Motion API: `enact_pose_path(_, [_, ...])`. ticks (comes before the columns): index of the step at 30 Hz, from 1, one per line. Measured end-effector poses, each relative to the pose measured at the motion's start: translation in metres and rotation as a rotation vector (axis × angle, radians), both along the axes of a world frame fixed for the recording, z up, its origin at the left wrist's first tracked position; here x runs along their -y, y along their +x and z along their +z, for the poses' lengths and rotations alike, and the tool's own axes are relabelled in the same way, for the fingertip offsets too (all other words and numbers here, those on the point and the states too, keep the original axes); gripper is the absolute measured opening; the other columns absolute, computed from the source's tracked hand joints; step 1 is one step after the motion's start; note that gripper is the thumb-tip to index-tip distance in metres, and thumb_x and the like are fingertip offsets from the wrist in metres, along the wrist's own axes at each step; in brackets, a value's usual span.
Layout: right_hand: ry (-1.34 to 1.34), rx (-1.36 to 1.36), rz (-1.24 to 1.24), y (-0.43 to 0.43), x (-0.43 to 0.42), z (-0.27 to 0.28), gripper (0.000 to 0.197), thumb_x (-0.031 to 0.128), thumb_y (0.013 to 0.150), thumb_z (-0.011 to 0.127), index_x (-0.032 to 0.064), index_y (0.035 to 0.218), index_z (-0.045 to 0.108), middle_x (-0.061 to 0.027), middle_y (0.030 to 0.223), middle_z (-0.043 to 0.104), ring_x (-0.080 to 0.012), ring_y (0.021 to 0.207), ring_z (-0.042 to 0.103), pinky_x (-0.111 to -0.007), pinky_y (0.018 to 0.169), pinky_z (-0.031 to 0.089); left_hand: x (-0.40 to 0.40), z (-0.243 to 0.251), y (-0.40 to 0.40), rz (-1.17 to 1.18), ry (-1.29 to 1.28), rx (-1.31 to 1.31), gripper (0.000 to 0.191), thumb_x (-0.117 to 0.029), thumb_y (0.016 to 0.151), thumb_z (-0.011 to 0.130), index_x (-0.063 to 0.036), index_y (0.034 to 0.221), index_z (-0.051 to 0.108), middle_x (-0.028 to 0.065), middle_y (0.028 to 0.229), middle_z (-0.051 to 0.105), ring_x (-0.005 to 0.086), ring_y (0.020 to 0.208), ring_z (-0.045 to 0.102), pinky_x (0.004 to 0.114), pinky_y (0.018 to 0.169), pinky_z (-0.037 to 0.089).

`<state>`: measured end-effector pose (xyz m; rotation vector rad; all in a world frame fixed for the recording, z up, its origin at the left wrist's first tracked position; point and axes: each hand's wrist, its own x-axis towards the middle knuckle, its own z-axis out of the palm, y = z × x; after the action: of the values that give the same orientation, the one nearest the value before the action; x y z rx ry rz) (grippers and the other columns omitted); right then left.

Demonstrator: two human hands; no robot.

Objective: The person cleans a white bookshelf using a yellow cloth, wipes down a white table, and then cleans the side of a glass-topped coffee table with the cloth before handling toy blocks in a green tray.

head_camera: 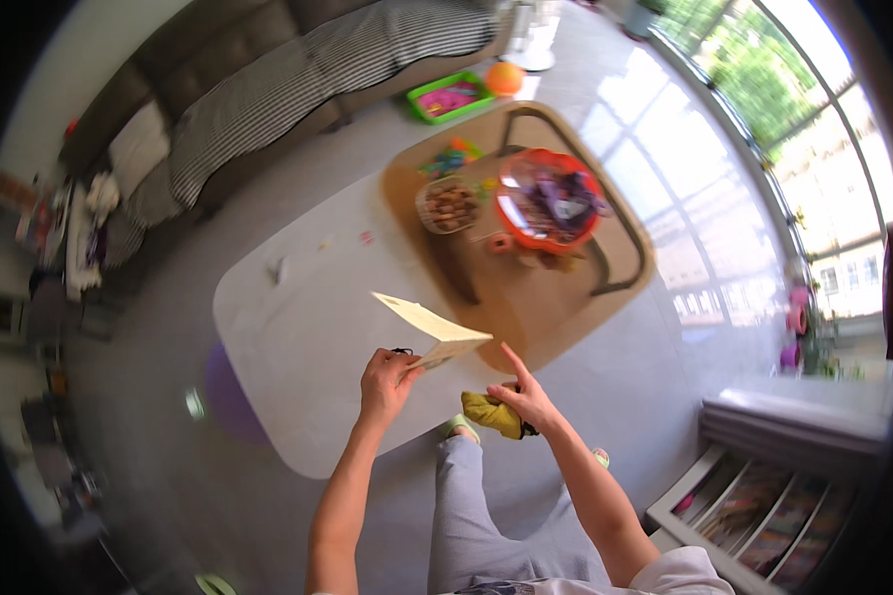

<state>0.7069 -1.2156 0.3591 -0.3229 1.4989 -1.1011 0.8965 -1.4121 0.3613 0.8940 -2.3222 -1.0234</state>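
My left hand (389, 387) grips the lower edge of a folded cream card or thin booklet (435, 327), which stands partly spread above the white end of the table. A small dark item shows by its fingers, too blurred to name. In my right hand (525, 401) is a bunched yellow-green cloth item (491, 413) with a dark edge, held under the thumb while the index finger points out towards the card. The card and the right fingertip are apart.
A coffee table (298, 357) bears a nut bowl (450, 207), a red-rimmed tray (547, 201) and small toys. Beyond are a sofa (268, 111), a green bin (452, 97) and an orange ball (504, 78). An open drawer (737, 513) stands at right.
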Motion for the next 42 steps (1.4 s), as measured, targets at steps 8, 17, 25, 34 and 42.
enact_pose_path(8, [-0.299,-0.253,-0.301,-0.125,-0.188,0.035,0.038,0.012,0.093,0.066,0.0142,0.13,0.063,-0.0021,0.091,0.065,-0.0111,0.085,0.059,-0.028,0.08,0.049,-0.152,0.066,-0.181,-0.517,-0.245,-0.068,0.038,-0.008,0.068,0.082,-0.0108,0.103,0.07,0.0026,0.099,0.069,0.0262,0.089,0.058,0.039,0.079,0.05])
enact_pose_path(17, [-0.022,-0.346,-0.739,-0.146,-0.562,0.03,0.035,0.023,0.091,0.07,0.0094,0.123,0.066,-0.0009,0.084,0.061,-0.0098,0.079,0.055,-0.028,0.074,0.046,-0.476,0.048,-0.364,-1.071,0.251,0.016,0.013,0.001,0.082,0.071,-0.005,0.093,0.072,0.0028,0.077,0.067,0.0166,0.073,0.055,0.029,0.065,0.048])
enact_pose_path(25, [-0.108,-0.038,-1.325,-0.042,-0.808,-0.006,0.053,0.026,0.099,0.059,0.0056,0.145,0.044,0.0007,0.094,0.063,-0.0078,0.088,0.059,-0.025,0.079,0.049,-0.835,0.0,-0.407,-1.158,0.996,0.282,0.012,-0.009,0.095,0.063,0.0025,0.096,0.067,-0.0052,0.079,0.061,0.0032,0.073,0.051,0.022,0.065,0.044])
enact_pose_path(34, [-0.185,0.157,-2.308,-0.04,-0.966,-0.109,0.032,0.024,0.096,0.062,0.0009,0.117,0.061,-0.0071,0.104,0.067,-0.018,0.091,0.066,-0.03,0.078,0.053,-1.016,-0.063,-0.391,-1.381,0.699,0.379,0.026,-0.006,0.095,0.056,-0.0024,0.12,0.062,0.0022,0.104,0.068,0.009,0.078,0.054,0.025,0.075,0.049])
enact_pose_path(42, [-0.47,0.135,-2.437,-0.09,-1.14,-0.205,0.037,0.021,0.101,0.049,0.0004,0.131,0.052,-0.0112,0.121,0.063,-0.023,0.107,0.063,-0.035,0.09,0.053,-0.987,-0.109,-0.376,-1.302,0.668,0.709,0.031,-0.003,0.095,0.051,-0.0023,0.125,0.06,0.0042,0.111,0.067,0.0087,0.075,0.055,0.024,0.072,0.05])
